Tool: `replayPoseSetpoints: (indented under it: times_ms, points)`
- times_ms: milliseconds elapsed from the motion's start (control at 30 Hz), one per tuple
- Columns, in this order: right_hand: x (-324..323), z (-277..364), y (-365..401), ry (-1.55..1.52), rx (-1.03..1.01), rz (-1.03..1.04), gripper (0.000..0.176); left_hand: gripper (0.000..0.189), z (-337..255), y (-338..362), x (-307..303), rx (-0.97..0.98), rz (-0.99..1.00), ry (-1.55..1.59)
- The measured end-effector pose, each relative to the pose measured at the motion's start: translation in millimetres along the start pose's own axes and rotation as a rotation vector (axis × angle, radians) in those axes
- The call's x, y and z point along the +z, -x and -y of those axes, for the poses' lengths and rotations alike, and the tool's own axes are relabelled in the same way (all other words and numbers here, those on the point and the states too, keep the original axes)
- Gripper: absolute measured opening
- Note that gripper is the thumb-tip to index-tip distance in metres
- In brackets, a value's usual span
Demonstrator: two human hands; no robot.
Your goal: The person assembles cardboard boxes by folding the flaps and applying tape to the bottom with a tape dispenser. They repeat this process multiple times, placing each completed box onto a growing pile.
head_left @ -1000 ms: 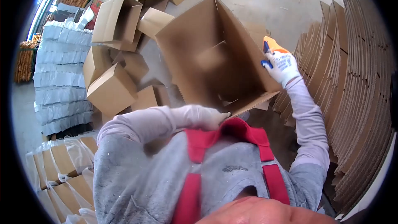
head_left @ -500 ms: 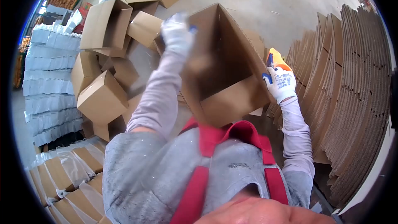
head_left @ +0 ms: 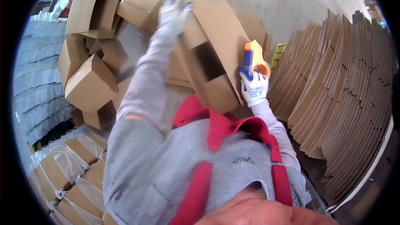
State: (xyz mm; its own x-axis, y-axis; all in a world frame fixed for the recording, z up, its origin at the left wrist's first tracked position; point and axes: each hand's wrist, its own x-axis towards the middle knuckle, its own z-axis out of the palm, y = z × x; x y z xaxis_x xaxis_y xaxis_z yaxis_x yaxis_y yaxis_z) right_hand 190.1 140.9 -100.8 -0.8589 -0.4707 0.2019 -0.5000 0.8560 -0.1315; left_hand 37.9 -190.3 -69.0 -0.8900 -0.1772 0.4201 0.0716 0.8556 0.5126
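In front of my body stands a cardboard box [head_left: 225, 37] with its top flaps folded inward, and a dark opening shows between them. My left hand [head_left: 173, 14], in a white glove with blue fingertips, lies at the box's far left edge with its fingers stretched and spread. On the near right side, my gloved right hand [head_left: 255, 88] is wrapped around an orange and blue tape dispenser [head_left: 254, 56] held upright beside the box wall.
Several open cardboard boxes [head_left: 91, 85] lie piled on the floor to the left. Stacks of flat cardboard [head_left: 333, 87] stand along the right. White wrapped bundles [head_left: 41, 75] rise at far left, above plastic-covered boxes [head_left: 79, 152]. A yellow perforated strip [head_left: 277, 56] stands near the dispenser.
The box's flaps have come down over its opening, which gaped wide before. My right hand with the tape dispenser has shifted left in view, and my left hand slightly up.
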Motion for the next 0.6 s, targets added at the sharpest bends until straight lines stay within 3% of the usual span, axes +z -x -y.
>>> replayPoseSetpoints:
  times_ms: [67, 100, 167, 300, 333, 400, 433, 467, 533, 600]
  points:
    - [-4, -4, -4, -0.079, -0.026, 0.012, 0.03, 0.057, -14, 4, 64, 0.113, 0.018, -0.586]
    - [-10, -7, -8, -0.108, -0.039, -0.035, 0.029, 0.057, -14, -3, 66, 0.098, 0.0, -0.576]
    - [-27, -8, -5, -0.173, 0.022, -0.08, 0.031, 0.06, -17, -8, 68, -0.077, 0.307, -0.363]
    - [-75, 14, -33, -0.962, 0.186, -0.085, 0.03, 0.055, -18, 0, 57, -0.078, 0.344, -0.316]
    - [-79, 29, -40, -1.302, 0.241, -0.086, 0.028, 0.055, -16, 3, 62, -0.088, 0.356, -0.319]
    - [-64, 38, -52, -1.321, 0.155, 0.088, 0.026, 0.054, -16, 10, 70, -0.018, 0.249, -0.439]
    - [-36, 47, -50, -1.128, 0.229, 0.164, 0.03, 0.053, -20, 5, 68, -0.012, 0.274, -0.484]
    - [28, 37, -40, -1.174, 0.076, 0.119, 0.034, 0.053, -19, 3, 67, -0.019, 0.274, -0.48]
    - [22, 31, -45, -1.187, -0.067, 0.068, 0.036, 0.05, -12, -11, 62, -0.144, 0.512, -0.338]
    - [15, 32, -30, -1.22, -0.031, 0.111, 0.034, 0.038, 19, -19, 48, -0.219, 0.341, 0.17]
